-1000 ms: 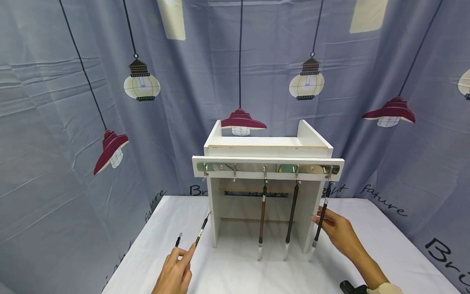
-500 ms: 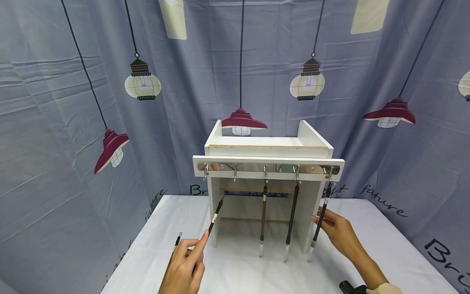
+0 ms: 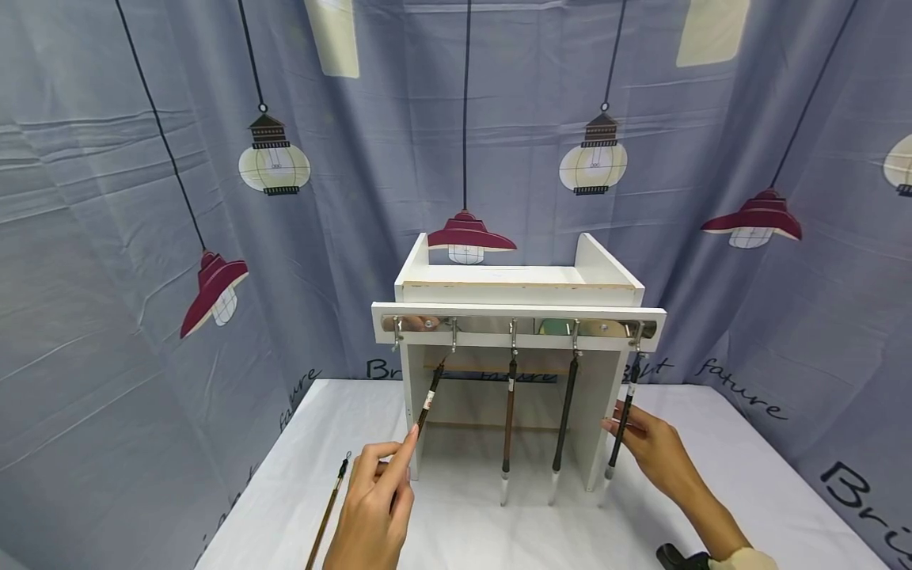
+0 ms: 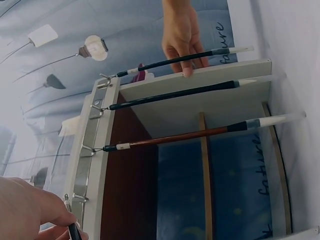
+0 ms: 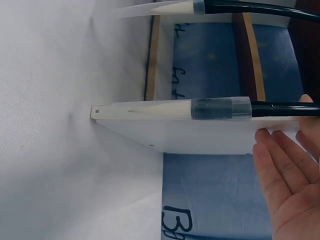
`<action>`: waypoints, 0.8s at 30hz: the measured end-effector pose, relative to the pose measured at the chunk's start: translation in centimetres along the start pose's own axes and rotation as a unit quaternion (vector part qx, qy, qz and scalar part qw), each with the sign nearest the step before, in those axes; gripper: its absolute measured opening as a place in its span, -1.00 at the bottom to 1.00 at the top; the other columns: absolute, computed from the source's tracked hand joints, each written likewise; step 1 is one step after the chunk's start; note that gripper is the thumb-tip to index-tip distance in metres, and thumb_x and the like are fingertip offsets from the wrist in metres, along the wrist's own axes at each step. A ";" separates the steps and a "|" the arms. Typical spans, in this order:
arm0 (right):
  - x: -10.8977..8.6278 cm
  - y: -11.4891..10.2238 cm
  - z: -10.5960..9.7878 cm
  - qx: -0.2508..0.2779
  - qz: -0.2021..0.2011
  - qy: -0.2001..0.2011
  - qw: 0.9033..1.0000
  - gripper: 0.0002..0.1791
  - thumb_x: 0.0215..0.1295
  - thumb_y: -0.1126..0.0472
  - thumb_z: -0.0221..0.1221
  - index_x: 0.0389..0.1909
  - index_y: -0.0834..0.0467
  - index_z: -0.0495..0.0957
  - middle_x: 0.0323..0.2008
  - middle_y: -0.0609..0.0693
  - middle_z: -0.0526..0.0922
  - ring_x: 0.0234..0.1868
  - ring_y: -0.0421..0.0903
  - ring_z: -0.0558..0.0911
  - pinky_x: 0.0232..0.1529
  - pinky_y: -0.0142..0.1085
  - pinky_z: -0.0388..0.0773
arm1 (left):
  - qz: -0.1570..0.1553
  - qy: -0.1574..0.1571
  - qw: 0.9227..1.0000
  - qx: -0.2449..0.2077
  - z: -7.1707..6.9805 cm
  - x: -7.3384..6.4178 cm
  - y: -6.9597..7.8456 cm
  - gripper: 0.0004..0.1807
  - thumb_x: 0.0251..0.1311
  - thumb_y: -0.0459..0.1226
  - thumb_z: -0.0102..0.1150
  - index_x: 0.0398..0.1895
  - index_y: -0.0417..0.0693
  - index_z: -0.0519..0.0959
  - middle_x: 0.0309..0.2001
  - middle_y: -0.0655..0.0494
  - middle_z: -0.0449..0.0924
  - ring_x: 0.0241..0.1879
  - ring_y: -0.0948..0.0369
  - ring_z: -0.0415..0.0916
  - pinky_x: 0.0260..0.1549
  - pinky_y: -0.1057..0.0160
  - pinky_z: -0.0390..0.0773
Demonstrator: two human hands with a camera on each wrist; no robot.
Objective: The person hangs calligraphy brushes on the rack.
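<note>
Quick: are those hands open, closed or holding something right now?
Left hand: holding a brush.
Right hand: gripping the rack's side panel.

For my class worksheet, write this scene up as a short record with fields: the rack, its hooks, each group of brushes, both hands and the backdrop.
Rack: white, standing on a white table
Hooks: five, in a row
Hanging brushes: three, tips down, from the three rightmost hooks
Held brush: tilted, top near the second hook from left; whether caught, cannot tell
Loose brush: on the table
Left hand: grips the held brush
Right hand: at the rack's right side panel
Backdrop: blue-grey cloth, printed lamps
</note>
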State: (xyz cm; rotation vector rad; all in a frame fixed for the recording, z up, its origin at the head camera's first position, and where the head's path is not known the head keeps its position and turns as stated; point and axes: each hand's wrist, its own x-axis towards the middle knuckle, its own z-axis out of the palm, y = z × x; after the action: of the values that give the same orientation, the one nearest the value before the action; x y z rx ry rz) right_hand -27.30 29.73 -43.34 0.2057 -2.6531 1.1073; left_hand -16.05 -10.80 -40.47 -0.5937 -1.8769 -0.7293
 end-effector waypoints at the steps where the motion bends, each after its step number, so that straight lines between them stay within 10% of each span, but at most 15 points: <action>1: 0.0 0.0 0.0 0.000 0.002 -0.001 1.000 -0.30 0.59 -0.06 0.19 0.41 0.45 0.43 0.21 0.44 0.63 0.19 0.39 0.67 0.16 0.24 0.64 | -0.002 -0.003 1.000 0.002 0.1 0.1 0.1 -0.21 -0.09 -0.73 0.20 0.33 -0.18 0.63 -0.06 0.07 0.54 -0.33 0.36 0.43 -0.34 0.57 0.46; 24: -0.2 0.0 0.1 0.021 -0.006 0.012 1.000 -0.35 0.55 0.01 0.25 0.38 0.44 0.46 0.21 0.43 0.64 0.19 0.36 0.69 0.15 0.21 0.65 | -0.022 -0.035 0.999 0.033 0.9 0.6 0.6 -0.20 -0.04 -0.72 0.25 0.37 -0.11 0.62 -0.03 0.07 0.52 -0.29 0.36 0.37 -0.36 0.53 0.44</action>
State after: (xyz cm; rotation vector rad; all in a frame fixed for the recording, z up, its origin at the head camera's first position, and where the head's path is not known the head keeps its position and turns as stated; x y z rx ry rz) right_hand -27.09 29.67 -43.44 0.2144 -2.6051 1.1547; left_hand -16.43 -9.74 -40.09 -0.5420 -1.9761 -0.6800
